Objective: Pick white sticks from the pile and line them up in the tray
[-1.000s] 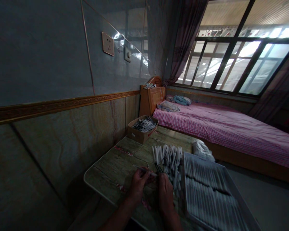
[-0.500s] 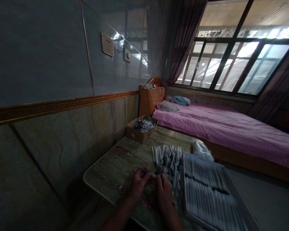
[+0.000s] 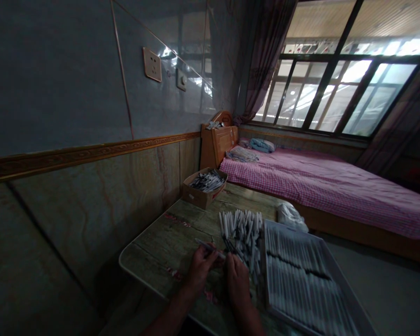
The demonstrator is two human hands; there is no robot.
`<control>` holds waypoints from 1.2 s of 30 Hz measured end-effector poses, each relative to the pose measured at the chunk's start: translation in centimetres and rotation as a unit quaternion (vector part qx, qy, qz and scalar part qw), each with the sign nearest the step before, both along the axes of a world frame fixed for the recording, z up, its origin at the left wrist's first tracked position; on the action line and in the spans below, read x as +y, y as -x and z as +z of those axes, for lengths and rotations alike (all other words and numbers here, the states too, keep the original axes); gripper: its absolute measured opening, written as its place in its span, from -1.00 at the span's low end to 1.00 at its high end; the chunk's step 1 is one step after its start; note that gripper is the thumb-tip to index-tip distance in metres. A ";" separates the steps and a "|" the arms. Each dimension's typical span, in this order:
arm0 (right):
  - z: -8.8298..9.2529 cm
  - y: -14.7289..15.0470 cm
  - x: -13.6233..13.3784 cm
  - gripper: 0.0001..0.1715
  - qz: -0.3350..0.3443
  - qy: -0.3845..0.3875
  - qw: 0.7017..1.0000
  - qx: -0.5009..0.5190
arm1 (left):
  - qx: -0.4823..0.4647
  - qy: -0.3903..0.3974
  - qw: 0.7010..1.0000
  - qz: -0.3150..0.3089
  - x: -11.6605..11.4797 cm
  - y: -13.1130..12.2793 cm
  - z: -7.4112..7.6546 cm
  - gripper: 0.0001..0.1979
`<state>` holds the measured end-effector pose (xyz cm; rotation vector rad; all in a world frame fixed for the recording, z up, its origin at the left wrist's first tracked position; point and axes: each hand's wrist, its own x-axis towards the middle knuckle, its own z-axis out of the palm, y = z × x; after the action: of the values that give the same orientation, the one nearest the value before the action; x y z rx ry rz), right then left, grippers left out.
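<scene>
My left hand [image 3: 203,270] is shut on a slim white tube [image 3: 208,247] whose far end sticks out past the fingers. My right hand [image 3: 237,282] sits close beside it, fingers curled by the tube's near end, though the dim light hides any grip. Just beyond my hands lies a loose heap of white tubes [image 3: 241,231] with dark tips. To the right, a shallow white tray [image 3: 301,284] holds tight rows of similar tubes, its near part cut off by the frame.
The hands work over a green-brown marbled tabletop [image 3: 154,256] with a rounded corner, against a tiled wall. A cardboard box of pens [image 3: 205,186] stands at the far end. A white plastic bag [image 3: 292,217] lies by a bed with a pink checked sheet [image 3: 318,191].
The whole view has drifted slightly left and up with my head. My hands stay together on the same tube, with no clear change in grip.
</scene>
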<state>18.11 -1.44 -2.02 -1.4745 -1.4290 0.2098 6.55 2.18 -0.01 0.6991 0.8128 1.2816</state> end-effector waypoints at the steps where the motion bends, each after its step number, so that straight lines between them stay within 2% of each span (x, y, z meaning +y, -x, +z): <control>1: 0.0 0.0 0.0 -0.40 0.005 0.008 1.000 0.001 | 0.000 0.001 1.000 0.002 0.0 0.0 0.0 -0.47; 7: -0.1 0.2 0.0 -0.45 -0.004 0.031 0.999 0.040 | 0.007 -0.009 1.000 0.017 0.1 0.0 0.0 -0.51; 12: -0.6 0.1 0.1 -0.38 0.005 0.033 0.999 0.014 | 0.016 -0.019 1.000 0.001 0.3 0.1 -0.4 -0.53; 17: -0.8 0.1 0.1 -0.49 -0.003 0.029 0.999 0.015 | 0.024 -0.016 0.999 0.017 0.3 0.2 -0.4 -0.52; 22: -1.3 -0.1 0.1 -0.49 -0.002 -0.002 0.999 -0.035 | 0.051 -0.031 0.998 -0.012 0.3 0.2 -0.4 -0.50; 27: -0.7 0.2 0.1 -0.53 0.010 0.039 0.999 0.026 | 0.078 -0.036 0.996 -0.003 0.6 0.5 -0.7 -0.54; 29: -0.1 0.4 0.0 -0.56 0.020 0.043 0.996 0.071 | 0.103 -0.056 0.993 -0.013 0.9 0.9 -0.4 -0.61; 32: 0.7 0.4 -0.2 -0.58 0.022 0.020 0.988 0.150 | 0.133 -0.102 0.983 -0.072 1.7 1.0 0.6 -0.68; 36: 1.6 0.1 -0.7 -0.62 0.004 -0.030 0.977 0.213 | 0.200 -0.145 0.961 -0.127 2.9 -0.5 2.5 -0.85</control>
<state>18.03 -2.14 -0.45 -1.2795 -1.0839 0.4552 7.04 5.11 2.50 1.2874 0.8313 1.0472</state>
